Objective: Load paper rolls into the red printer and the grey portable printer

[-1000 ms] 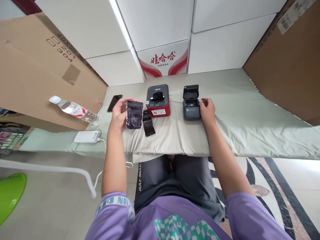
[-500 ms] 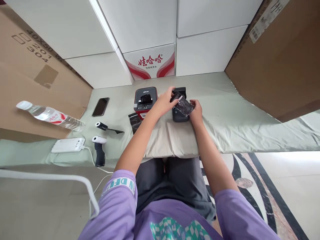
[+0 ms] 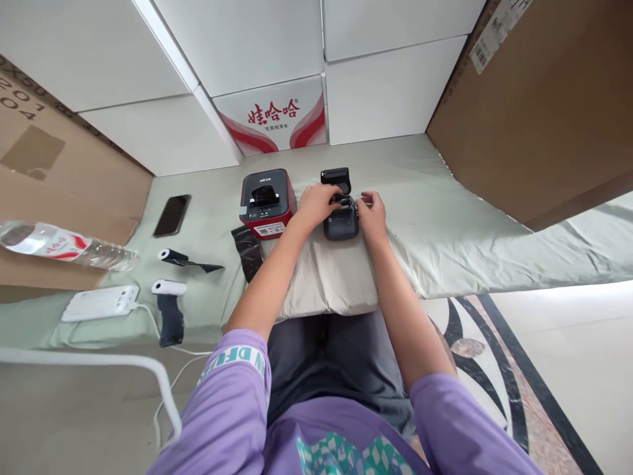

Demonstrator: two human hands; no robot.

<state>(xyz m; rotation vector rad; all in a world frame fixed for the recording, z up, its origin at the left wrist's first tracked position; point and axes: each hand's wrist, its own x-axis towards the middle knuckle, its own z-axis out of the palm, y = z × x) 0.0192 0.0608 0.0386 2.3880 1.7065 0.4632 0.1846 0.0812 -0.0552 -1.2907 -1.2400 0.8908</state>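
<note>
A small dark portable label printer [image 3: 341,227] stands on the cloth in front of me, its lid [image 3: 335,178] raised at the back. My left hand [image 3: 319,203] reaches into the printer's opening from the left, fingers pinched together over the compartment. Whatever lies between those fingertips is hidden. Against the right side of the printer rests my right hand [image 3: 372,212], its thumb and forefinger slightly apart. Just left of my left hand is a red and black printer [image 3: 267,201], with a shiny black strip [image 3: 248,254] lying beside it.
Two small rolls with dark tails, a black-backed roll [image 3: 173,256] and a white roll [image 3: 169,287], lie left. Near them are a phone [image 3: 172,216], a white power bank [image 3: 101,304] with a cable and a water bottle [image 3: 66,245]. White boxes [image 3: 386,92] and a carton [image 3: 534,119] border the surface.
The shiny black strip held over the small printer is out of sight. My left hand has lowered into the printer's opening. My view has shifted to the right.
</note>
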